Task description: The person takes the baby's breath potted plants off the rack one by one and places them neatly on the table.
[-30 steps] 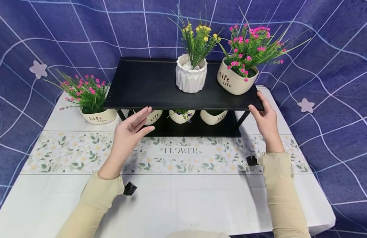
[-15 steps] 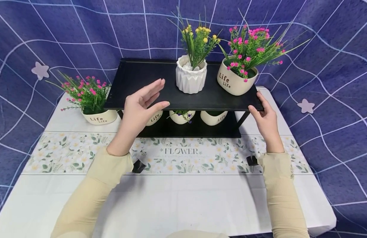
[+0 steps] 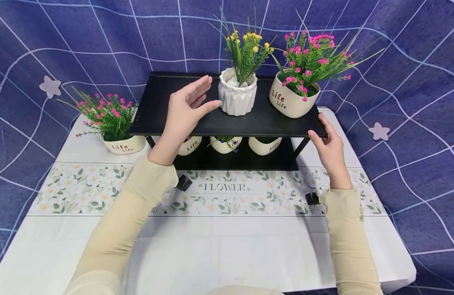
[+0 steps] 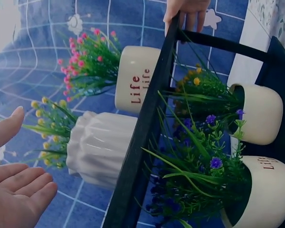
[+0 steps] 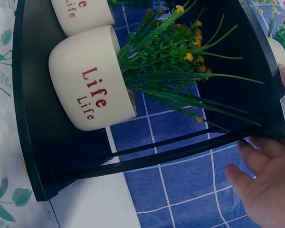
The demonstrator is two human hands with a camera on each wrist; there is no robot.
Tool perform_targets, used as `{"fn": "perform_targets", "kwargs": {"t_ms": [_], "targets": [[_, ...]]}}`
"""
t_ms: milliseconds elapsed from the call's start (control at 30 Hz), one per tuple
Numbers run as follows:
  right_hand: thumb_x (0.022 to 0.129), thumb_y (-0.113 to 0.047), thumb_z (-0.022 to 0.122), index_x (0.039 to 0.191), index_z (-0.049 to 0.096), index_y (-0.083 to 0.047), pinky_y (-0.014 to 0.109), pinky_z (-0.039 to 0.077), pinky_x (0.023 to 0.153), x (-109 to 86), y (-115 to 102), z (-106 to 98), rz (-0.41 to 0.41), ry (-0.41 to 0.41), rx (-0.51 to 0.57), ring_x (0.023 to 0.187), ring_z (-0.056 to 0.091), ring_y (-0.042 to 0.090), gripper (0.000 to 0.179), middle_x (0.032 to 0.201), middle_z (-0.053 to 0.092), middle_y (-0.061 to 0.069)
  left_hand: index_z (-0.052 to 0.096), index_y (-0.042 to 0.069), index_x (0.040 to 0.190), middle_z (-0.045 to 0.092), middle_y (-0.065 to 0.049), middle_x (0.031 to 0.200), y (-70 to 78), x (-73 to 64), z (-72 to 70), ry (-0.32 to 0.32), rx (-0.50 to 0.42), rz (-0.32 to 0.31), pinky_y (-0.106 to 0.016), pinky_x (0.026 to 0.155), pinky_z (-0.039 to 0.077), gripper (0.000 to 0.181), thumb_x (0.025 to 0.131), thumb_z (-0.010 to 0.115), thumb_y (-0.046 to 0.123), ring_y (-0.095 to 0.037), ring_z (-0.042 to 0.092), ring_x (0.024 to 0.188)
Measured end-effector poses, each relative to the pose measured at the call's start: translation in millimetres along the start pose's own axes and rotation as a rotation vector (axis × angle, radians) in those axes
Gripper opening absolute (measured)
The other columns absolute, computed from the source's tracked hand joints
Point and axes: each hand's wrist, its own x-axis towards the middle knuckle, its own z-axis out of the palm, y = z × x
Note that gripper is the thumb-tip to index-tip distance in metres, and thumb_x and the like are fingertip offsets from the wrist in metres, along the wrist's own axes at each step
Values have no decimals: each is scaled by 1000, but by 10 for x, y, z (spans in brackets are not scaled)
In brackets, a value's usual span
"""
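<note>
My left hand [image 3: 186, 110] is over the left part of the black two-tier shelf [image 3: 179, 98], thumb and fingers spread apart. Just right of its fingertips stands a white ribbed pot [image 3: 237, 96] with yellow flowers; in the left wrist view a gap shows between hand and white pot [image 4: 102, 147]. My right hand [image 3: 329, 145] holds the front right corner of the upper board, thumb at the front edge. In the right wrist view that hand's fingers [image 5: 256, 156] reach under the board. Beside it on top is a cream "Life" pot [image 3: 293, 98] with pink flowers.
On the lower tier stand several cream pots [image 3: 264, 146], partly hidden by the upper board. Another cream pot [image 3: 123, 145] with pink flowers is on the table left of the shelf. A floral "FLOWER" runner [image 3: 227, 205] crosses the white table [image 3: 230, 250].
My left hand has risen from the shelf's front edge, moving rightward and away from me over the upper board, close to the white pot. The right hand has stayed at the corner.
</note>
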Motion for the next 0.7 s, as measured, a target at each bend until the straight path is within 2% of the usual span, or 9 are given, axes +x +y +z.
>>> {"fn": "perform_targets", "kwargs": {"t_ms": [133, 367, 700], "targets": [[96, -15, 60, 150, 36, -11, 9, 37, 107, 2, 4, 1, -3, -3, 0, 142, 38, 22, 59, 157, 36, 3, 52, 9, 140, 56, -7, 141, -36, 122, 24, 19, 0, -16, -26, 109, 44, 62, 82, 76, 9, -14, 53, 131], [97, -14, 59, 150, 37, -11, 15, 38, 109, 5, -2, 3, -11, 2, 8, 142, 39, 21, 57, 156, 36, 4, 51, 8, 141, 55, -7, 143, -125, 313, 79, 35, 26, -43, -24, 109, 43, 64, 82, 77, 13, -12, 53, 131], [97, -12, 58, 150, 37, -9, 10, 39, 106, 10, 19, 12, -22, 0, 41, 141, 39, 21, 57, 157, 36, 6, 45, 6, 144, 50, -8, 147, -200, 489, 193, 21, 19, -102, -24, 112, 40, 72, 81, 78, 14, -13, 49, 135]]}}
